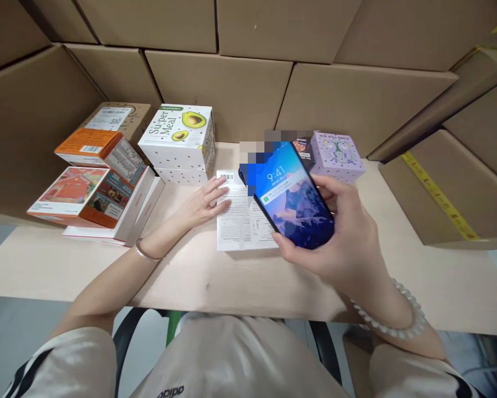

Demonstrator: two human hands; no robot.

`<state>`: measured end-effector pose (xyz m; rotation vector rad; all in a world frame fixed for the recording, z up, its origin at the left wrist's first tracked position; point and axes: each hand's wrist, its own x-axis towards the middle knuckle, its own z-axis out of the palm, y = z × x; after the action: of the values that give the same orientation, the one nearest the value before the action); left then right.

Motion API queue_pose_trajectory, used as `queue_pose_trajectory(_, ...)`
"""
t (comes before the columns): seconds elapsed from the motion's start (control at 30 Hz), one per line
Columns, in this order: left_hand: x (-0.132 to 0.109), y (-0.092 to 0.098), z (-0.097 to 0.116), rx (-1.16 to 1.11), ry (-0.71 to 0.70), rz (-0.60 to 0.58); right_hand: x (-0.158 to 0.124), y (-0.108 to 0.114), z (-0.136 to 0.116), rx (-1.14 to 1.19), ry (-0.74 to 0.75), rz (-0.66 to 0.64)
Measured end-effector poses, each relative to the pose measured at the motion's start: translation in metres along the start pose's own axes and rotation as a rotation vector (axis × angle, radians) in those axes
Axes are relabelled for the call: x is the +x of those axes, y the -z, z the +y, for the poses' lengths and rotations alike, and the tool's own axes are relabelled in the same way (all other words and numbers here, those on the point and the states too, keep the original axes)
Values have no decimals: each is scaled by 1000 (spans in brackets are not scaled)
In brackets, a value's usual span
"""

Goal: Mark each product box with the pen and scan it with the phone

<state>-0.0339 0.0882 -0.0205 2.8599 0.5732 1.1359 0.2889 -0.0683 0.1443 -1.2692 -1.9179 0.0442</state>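
My right hand grips a smartphone with its lit lock screen facing me, held just above the table. My left hand lies flat with fingers stretched out, pressing the left edge of a white printed paper sheet on the light wooden table. The phone hides the sheet's right part. A silver bangle sits on my left wrist and a white bead bracelet on my right.
At the left stand a white avocado-print box, an orange box and a red box on white flat boxes. A lilac box sits behind the phone. Brown cartons wall the table's back and sides.
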Motion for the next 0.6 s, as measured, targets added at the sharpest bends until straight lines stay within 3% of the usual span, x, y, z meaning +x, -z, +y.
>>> queue_pose_trajectory(0.17, 2, 0, 0, 36, -44, 24, -1, 0, -6, 10, -30, 18)
queue_pose_trajectory(0.33, 5, 2, 2, 33, 16, 8, -2, 3, -7, 9, -46, 74)
queue_pose_trajectory(0.47, 5, 3, 6, 38, 1, 25, -5, 4, 8, -23, -123, 60)
queue_pose_trajectory(0.6, 2, 5, 9, 6, 6, 19, -14, -1, 38, -81, -261, 65)
